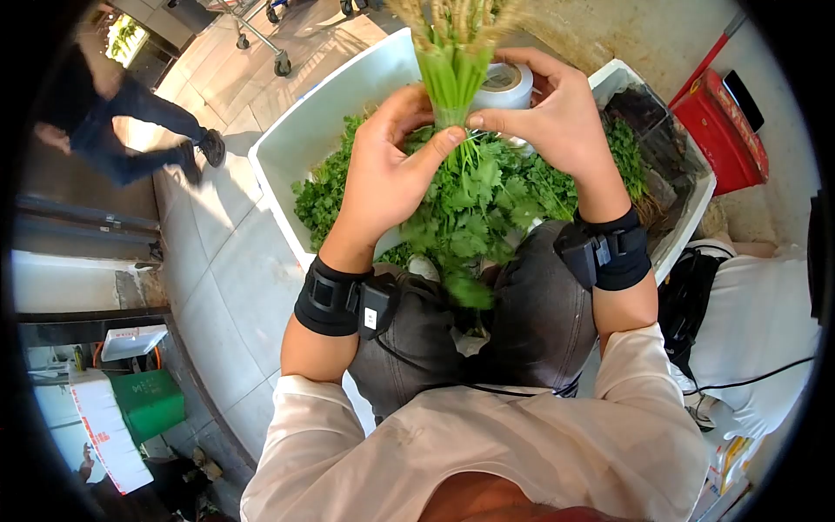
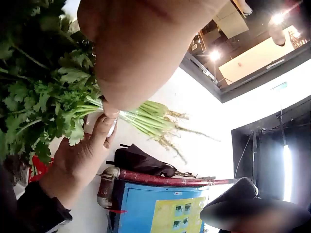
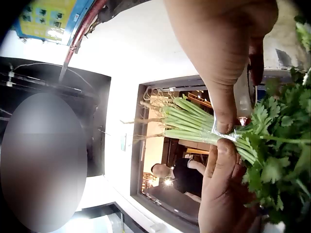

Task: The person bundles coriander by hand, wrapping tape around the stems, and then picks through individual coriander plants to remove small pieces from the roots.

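In the head view a bunch of leafy greens (image 1: 461, 83) is held roots up, its leaves hanging above the lap. The left hand (image 1: 391, 165) grips the stems, thumb across them. At the other side the right hand (image 1: 557, 117) has its thumb at a clear band (image 3: 226, 135) wrapped round the stems, with its fingers around a white roll (image 1: 504, 90). Both thumbs meet near the band in the right wrist view. Pale stems (image 2: 146, 119) and thin roots stick out past the hands in the left wrist view.
A white tub (image 1: 291, 157) with more loose greens (image 1: 326, 187) stands in front of the knees. A red dustpan (image 1: 722, 130) leans at the right wall. Another person (image 1: 130, 122) is at the left, and a cart (image 1: 261, 35) stands beyond.
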`<act>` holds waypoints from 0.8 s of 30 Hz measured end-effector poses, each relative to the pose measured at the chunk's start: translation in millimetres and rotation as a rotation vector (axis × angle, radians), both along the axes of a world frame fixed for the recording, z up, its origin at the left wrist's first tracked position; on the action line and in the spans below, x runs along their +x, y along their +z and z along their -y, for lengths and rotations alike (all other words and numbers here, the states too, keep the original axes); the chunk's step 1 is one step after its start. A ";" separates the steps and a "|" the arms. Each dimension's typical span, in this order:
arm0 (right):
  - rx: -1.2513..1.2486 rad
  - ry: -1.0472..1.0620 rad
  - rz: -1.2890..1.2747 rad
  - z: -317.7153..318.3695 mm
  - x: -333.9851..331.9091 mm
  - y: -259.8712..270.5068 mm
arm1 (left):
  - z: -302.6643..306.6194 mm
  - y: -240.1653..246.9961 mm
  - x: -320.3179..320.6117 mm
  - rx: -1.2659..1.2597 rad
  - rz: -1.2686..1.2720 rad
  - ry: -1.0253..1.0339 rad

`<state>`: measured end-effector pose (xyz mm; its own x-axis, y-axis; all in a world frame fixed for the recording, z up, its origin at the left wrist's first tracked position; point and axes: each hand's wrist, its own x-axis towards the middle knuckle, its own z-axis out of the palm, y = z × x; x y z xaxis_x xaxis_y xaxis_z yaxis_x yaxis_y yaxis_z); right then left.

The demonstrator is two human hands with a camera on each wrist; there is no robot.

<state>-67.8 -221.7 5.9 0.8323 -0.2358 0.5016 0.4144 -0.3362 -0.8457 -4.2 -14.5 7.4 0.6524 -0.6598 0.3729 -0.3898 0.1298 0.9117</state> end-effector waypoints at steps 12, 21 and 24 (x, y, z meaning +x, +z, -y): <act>0.083 -0.005 -0.031 4.0 1.4 -2.4 | -0.9 -8.4 -0.7 -0.040 -0.100 -0.019; -0.099 -0.215 -0.022 -6.0 0.4 -3.4 | 8.0 -5.6 -4.7 -0.012 0.114 0.208; -0.221 -0.276 -0.051 -7.8 -2.7 1.1 | 8.9 -4.6 -8.9 -0.042 0.075 0.208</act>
